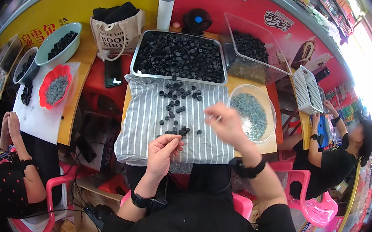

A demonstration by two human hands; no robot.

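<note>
My left hand (162,155) is above the near edge of the striped cloth (142,120), its thumb and forefinger pinched on a small black knob-like part (182,133). Farther right, my right hand (228,124) hovers between the cloth and a clear round bowl (273,111). Its fingers are curled together and slightly blurred; a tiny pale thing shows at the tips, too small to name. The bowl holds many thin grey-blue pieces (259,106). Loose black parts (180,92) lie scattered over the middle of the cloth, several of them close to my left fingertips.
Behind the cloth stands a metal tray (133,60) heaped with black parts. Around it are a canvas bag (134,27), a white bottle (165,12), a small black fan (197,21) and a clear bin (275,64). People sit at tables to the left and right.
</note>
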